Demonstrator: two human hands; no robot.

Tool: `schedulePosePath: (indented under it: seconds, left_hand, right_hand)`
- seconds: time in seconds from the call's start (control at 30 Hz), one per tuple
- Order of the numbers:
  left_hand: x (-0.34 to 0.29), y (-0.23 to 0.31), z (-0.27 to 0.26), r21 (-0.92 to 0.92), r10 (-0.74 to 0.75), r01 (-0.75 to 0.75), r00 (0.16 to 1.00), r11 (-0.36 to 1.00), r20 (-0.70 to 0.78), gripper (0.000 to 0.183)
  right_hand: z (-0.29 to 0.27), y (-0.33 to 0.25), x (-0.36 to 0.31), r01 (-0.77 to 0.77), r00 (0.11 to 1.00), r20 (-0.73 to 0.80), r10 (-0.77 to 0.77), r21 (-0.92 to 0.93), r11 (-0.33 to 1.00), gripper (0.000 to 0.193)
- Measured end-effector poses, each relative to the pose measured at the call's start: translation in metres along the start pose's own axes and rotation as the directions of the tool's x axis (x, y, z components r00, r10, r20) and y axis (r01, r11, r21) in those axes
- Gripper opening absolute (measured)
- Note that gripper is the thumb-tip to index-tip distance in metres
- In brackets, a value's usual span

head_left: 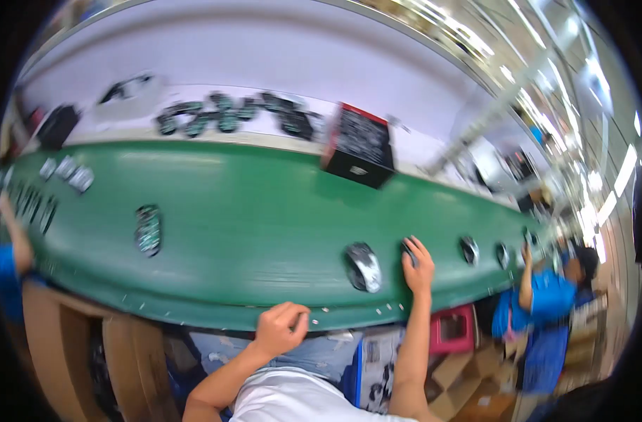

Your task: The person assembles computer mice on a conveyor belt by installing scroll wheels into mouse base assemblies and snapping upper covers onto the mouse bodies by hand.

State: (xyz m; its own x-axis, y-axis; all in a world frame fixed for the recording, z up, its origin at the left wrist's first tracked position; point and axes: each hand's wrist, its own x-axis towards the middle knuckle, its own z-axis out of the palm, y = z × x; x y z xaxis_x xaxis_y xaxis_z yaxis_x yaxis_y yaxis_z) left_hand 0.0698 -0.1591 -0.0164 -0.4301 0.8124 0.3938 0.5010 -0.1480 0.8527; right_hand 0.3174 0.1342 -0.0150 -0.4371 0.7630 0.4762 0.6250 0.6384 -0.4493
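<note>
My right hand (419, 269) reaches onto the green belt, its fingers closed over a dark computer mouse (408, 252) that they mostly cover. Just left of it lies a black and silver computer mouse (364, 267), apart from the hand. My left hand (283, 329) is curled at the near edge of the belt, thumb and fingers drawn together. Whether anything is inside it is hidden. Further left on the belt rests a mouse-shaped part with a green circuit board (149, 230).
A black and red box (359, 148) stands at the belt's far side. Several green and black parts (226, 116) line the back ledge. More mice (469, 250) lie to the right, near a co-worker in blue (546, 295). Another person's arm (17, 235) reaches in at far left. Cardboard boxes (134, 359) stand below.
</note>
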Motion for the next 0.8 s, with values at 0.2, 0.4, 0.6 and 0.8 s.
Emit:
schedulePosePath:
  seconds: [0.2, 0.4, 0.6, 0.8]
  left_hand:
    - [0.0, 0.005, 0.007, -0.148, -0.065, 0.067, 0.998, 0.987, 0.013, 0.011]
    - [0.01, -0.006, -0.008, -0.708, -0.292, 0.418, 0.908, 0.57, 0.301, 0.039]
    - [0.019, -0.008, -0.001, -0.864, -0.235, 0.497, 0.852, 0.085, 0.467, 0.054]
    - [0.044, 0.017, -0.09, -0.376, -0.259, 0.496, 0.809, 0.783, 0.527, 0.045]
  right_hand:
    - [-0.024, 0.03, -0.018, 0.013, 1.0, -0.001, -0.013, -0.028, 1.0, 0.038]
    - [-0.018, -0.138, -0.027, 0.159, 0.986, -0.104, -0.131, 0.359, 0.92, 0.037]
    - [0.033, -0.246, -0.063, 0.239, 0.895, 0.23, -0.382, 0.477, 0.846, 0.032]
    - [0.041, -0.218, -0.067, 0.032, 0.969, 0.151, -0.193, 0.704, 0.71, 0.021]
